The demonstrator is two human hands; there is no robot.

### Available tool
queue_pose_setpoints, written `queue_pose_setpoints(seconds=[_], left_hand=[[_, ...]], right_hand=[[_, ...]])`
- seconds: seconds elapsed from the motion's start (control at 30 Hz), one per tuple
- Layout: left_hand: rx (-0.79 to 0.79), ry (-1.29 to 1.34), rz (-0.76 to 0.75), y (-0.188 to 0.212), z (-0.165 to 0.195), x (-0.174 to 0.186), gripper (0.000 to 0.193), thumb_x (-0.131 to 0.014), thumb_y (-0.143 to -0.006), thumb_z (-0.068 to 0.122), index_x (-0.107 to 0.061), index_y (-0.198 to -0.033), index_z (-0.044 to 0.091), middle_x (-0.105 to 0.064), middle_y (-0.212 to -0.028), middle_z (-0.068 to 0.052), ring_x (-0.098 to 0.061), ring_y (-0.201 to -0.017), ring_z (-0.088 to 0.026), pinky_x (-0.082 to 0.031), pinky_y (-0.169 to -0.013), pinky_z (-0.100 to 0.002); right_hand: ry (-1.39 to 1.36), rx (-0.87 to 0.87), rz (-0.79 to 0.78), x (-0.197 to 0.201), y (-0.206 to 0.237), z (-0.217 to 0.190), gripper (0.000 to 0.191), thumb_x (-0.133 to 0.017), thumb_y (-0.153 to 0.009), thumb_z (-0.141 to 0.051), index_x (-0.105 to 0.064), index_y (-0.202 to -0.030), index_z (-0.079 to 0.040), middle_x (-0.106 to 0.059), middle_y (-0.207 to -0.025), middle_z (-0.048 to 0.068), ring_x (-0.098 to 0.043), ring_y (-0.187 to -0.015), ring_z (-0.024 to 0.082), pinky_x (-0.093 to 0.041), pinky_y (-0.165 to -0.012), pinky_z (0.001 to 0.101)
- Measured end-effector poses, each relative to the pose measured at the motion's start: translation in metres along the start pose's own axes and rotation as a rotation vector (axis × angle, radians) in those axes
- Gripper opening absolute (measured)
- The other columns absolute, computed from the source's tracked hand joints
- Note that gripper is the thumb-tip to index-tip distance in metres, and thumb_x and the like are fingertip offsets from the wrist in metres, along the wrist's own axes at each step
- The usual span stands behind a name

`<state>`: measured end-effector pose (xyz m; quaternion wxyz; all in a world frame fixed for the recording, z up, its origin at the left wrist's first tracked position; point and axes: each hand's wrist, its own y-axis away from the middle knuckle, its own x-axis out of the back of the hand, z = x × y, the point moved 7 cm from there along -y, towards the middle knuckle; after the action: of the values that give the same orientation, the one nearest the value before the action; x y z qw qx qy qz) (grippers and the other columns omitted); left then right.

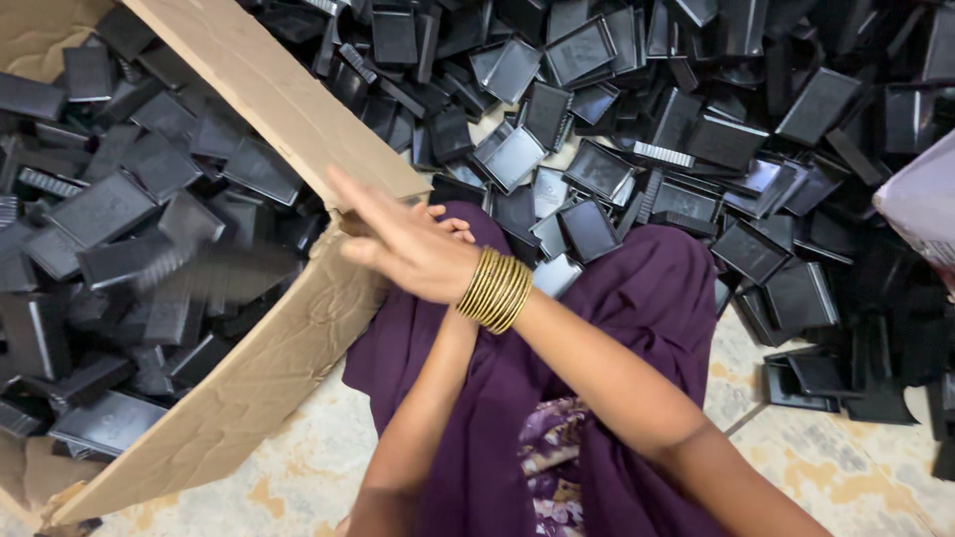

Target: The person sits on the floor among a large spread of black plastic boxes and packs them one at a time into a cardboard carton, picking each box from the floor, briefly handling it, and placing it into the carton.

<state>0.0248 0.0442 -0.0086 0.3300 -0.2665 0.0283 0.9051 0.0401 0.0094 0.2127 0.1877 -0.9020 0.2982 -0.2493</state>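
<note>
The right hand (403, 244) — stack of gold bangles (494, 289) at its wrist — reaches left across the left hand (450, 227), fingers spread and empty, at the torn rim of the brown cardboard box (288, 348). Blurred black plastic rectangular casings (199, 270) lie inside it; more are heaped on the floor far right. Left fingers are mostly hidden — cannot tell.

A blurred black plastic piece (214, 268) is in mid-air inside the cardboard box (269, 94). It hangs just above the black pieces heaped there, near the box's torn front wall.
</note>
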Motion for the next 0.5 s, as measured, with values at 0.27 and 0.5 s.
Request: queue_pose_setpoints(seconds=[0.27,0.5], left_hand=[[0.256,0.353,-0.162,-0.011,-0.017,-0.031,0.048,-0.038,-0.125,0.044,-0.051,-0.127,-0.002,-0.058,-0.107,-0.017,-0.063,-0.085,-0.023,-0.052,-0.072,-0.034],[0.525,-0.076,-0.487,0.013,-0.006,-0.093,0.061,-0.054,-0.102,0.041,-0.028,-0.146,0.008,-0.056,-0.134,-0.013,-0.057,-0.127,-0.022,-0.046,-0.106,-0.038]], right_hand=[[1.275,-0.446,0.44,0.209,0.114,0.126,0.059,-0.069,-0.075,0.003,-0.063,-0.133,-0.007,-0.061,-0.134,0.022,-0.059,-0.121,0.042,-0.047,-0.101,0.0486],[0.587,-0.998,0.385,0.256,0.16,0.148,0.038,-0.083,-0.088,-0.026,-0.064,-0.116,-0.007,-0.073,-0.103,0.014,-0.074,-0.097,0.021,-0.058,-0.087,0.0372]])
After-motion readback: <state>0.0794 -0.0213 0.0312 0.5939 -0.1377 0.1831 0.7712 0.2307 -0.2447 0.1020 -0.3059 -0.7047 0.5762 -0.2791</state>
